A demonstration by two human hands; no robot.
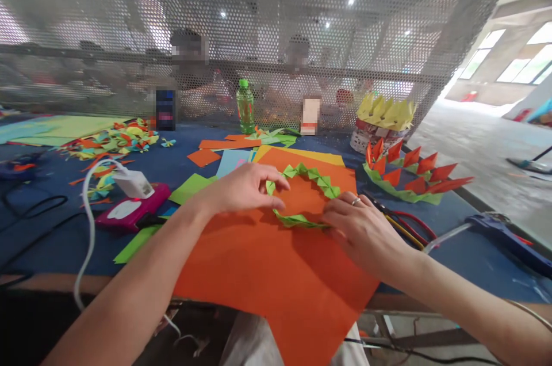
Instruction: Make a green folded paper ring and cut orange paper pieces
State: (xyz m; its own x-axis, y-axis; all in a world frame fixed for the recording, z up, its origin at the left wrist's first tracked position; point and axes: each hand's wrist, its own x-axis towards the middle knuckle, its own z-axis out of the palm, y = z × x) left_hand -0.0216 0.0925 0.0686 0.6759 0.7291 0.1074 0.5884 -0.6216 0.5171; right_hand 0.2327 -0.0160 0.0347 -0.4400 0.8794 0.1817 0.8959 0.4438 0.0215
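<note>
A folded green paper ring with pointed zigzag segments lies over the orange paper sheets in front of me. My left hand curls loosely around its left side, thumb and fingertips reaching inside the loop. At the right side, the bent fingers of my right hand, one wearing a ring, close on the green paper and cover part of it. A large orange sheet spreads beneath both hands and hangs over the table's front edge.
Right of the hands stand an orange-and-green paper crown and a yellow one. Pliers and a blue-handled glue gun lie nearby. Left are a pink power strip with a white charger and paper scraps. A green bottle stands behind.
</note>
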